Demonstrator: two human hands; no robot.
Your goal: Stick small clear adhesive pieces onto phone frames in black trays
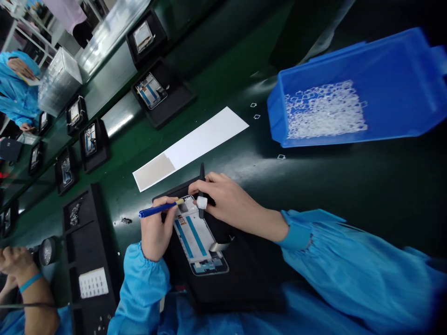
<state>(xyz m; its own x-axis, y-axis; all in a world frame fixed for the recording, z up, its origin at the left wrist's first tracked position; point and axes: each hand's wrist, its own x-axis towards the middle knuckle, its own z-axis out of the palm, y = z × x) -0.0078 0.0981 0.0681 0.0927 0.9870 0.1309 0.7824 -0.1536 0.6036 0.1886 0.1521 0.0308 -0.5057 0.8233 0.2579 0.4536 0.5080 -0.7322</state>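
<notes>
My left hand (pixel 156 231) is closed round a blue pen-like tool (pixel 157 210) whose pale tip touches the top of an opened phone frame (pixel 200 238). The frame lies in a black holder tray (pixel 240 274) in front of me. My right hand (pixel 228 203), with a white cot on one fingertip, pinches a thin black tool (pixel 201 188) that stands against the frame's top edge. Both sleeves are blue.
A blue bin (pixel 359 83) of small clear parts sits at the upper right. A white sheet (pixel 195 146) lies beyond the tray. Several black trays with phone frames ride the green belt (pixel 122 123). Another person's hand (pixel 16 263) is at lower left, near a black parts tray (pixel 87 260).
</notes>
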